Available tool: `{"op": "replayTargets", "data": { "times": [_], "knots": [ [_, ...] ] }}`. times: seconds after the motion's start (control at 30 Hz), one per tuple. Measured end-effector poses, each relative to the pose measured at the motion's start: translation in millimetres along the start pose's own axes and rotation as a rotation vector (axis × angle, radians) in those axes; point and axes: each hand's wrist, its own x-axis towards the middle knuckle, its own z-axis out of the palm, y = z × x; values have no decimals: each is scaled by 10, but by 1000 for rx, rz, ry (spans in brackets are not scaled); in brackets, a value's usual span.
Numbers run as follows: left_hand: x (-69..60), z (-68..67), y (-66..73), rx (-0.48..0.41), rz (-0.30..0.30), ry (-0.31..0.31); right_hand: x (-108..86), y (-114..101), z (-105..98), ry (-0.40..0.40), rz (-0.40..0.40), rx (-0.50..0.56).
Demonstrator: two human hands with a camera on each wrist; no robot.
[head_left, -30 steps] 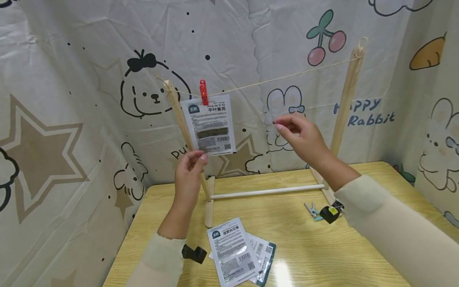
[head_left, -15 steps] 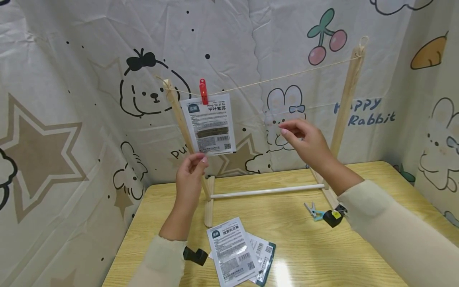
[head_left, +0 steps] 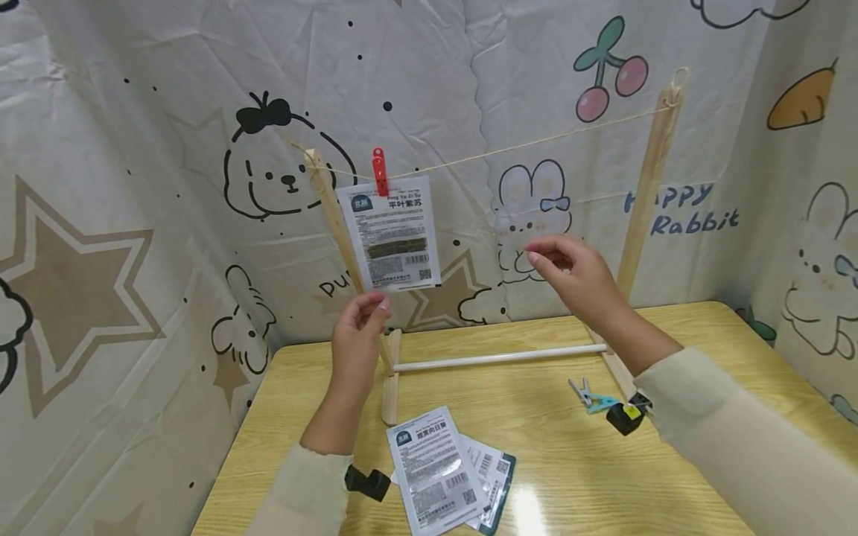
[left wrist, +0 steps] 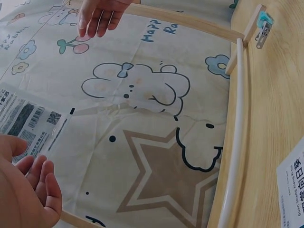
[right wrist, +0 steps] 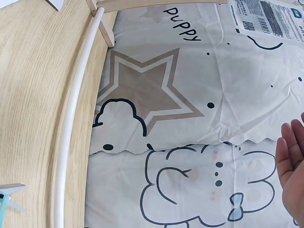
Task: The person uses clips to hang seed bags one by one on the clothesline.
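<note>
A silver-white seed packet hangs from a string, held by a red clothespin. Just under the packet's lower left corner is my left hand, its fingers loosely bent. The left wrist view shows that hand with nothing between thumb and fingers, apart from the packet. My right hand hovers right of the packet, below the string, holding nothing; its fingers look relaxed in the right wrist view. On the table, a second seed packet lies over at least one other packet.
The string runs between two wooden posts, joined low down by a white rod. Grey and light-blue clothespins lie by the right post's foot on the wooden table. A printed cloth backdrop surrounds the table.
My left hand has drawn slightly down from the hanging packet's bottom edge. The right hand has sunk and shifted a little to the right. The packet and clothespin stay where they were.
</note>
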Motion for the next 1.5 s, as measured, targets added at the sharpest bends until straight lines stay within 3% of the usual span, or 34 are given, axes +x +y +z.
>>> {"op": "replayTargets", "data": {
  "times": [0.27, 0.73, 1.5],
  "knots": [
    [-30, 9, -61, 4, -4, 0, -76, 39, 8, -9, 17, -7],
    [-58, 1, -167, 41, -64, -3, -231, 192, -6, -27, -5, -13],
    [-123, -43, -309, 91, -84, -20, -441, 358, 11, -16, 38, -20]
  ]
}}
